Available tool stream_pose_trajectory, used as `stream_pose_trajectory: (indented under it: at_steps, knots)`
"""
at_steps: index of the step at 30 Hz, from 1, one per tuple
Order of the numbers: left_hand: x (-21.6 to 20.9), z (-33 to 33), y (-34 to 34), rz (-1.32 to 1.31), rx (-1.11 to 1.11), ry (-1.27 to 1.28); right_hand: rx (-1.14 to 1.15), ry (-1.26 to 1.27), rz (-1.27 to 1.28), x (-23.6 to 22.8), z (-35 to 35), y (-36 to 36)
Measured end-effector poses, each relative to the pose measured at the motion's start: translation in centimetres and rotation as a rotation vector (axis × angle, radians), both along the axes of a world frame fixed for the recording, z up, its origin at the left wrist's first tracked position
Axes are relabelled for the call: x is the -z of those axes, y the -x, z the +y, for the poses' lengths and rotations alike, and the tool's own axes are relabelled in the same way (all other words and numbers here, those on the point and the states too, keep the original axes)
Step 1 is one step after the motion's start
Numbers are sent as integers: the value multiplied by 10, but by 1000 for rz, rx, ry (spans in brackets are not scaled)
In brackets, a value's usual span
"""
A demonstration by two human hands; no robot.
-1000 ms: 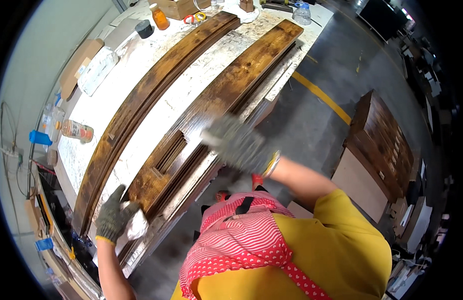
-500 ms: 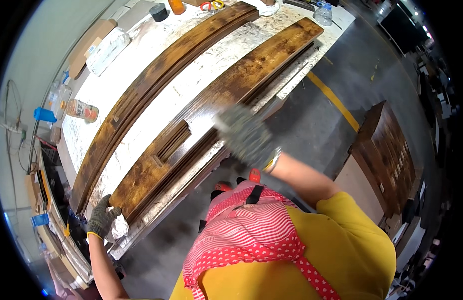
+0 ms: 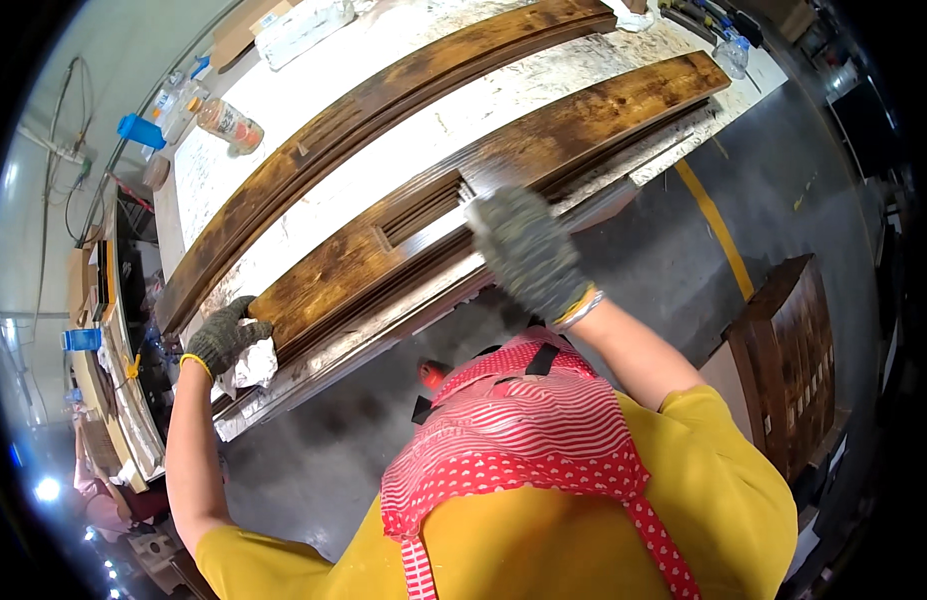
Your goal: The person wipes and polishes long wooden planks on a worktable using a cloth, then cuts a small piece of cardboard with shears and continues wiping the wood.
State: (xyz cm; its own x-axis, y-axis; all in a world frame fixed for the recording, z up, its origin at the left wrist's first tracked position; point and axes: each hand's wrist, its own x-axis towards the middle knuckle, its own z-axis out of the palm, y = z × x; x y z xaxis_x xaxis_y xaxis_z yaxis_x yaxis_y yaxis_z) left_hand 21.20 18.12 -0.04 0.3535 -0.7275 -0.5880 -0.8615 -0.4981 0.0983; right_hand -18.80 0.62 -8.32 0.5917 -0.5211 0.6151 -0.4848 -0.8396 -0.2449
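Observation:
A stack of long, curved brown-stained boards lies along the near edge of the white work table, a rectangular slot showing in its top board. My left hand, in a dark knitted glove, grips the stack's left end, with white crumpled paper or cloth beneath the palm. Just right of the slot, my gloved right hand is closed over the board and smeared by motion. Something pale shows at its fingertips, too blurred to name. A second curved board stack lies farther back.
A plastic bottle and a white wrapped block stand behind the boards. At the far right corner is a clear bottle. Dark wooden panels stand on the floor at right, near a yellow floor line.
The head view has shifted, so the table and boards appear farther right. My right hand has moved closer to the slot along the board. My left hand stays at the stack's end.

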Motion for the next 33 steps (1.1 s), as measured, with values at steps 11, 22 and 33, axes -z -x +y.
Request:
stream_pose_trajectory:
  at_steps: [11, 22, 33]
  knots:
    - [11, 20, -7, 128, 56, 238, 255, -127, -233, -10, 32, -30]
    - [-24, 81, -95, -85, 416, 265, 287, -243, -288, -19, 94, -96]
    - [0, 120, -134, 22, 190, 153, -122, -95, -79, -4, 198, -208]
